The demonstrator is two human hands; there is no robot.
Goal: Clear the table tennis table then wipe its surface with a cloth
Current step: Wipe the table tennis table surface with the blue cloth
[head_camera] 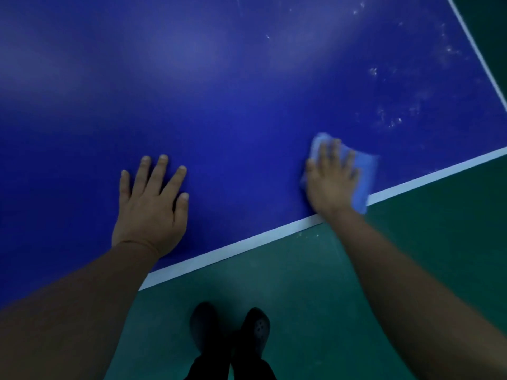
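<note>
Hands flat: left hand (150, 204) on table (219, 78), blurred right hand (330, 178) seemingly pressing cloth (363, 174).

Table tennis table (219, 91): deep blue top, white border line along its edges, pale smudges near the right corner. Cloth (362, 174): light blue, crumpled, lying flat on the top just beside the near edge line.

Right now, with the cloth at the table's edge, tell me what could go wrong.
1. The cloth overhangs the white edge line under the right hand, so it could slide off onto the floor.
2. White smudges lie beyond the cloth; short strokes may miss them.
3. The left hand presses flat on the table and may leave prints.
</note>
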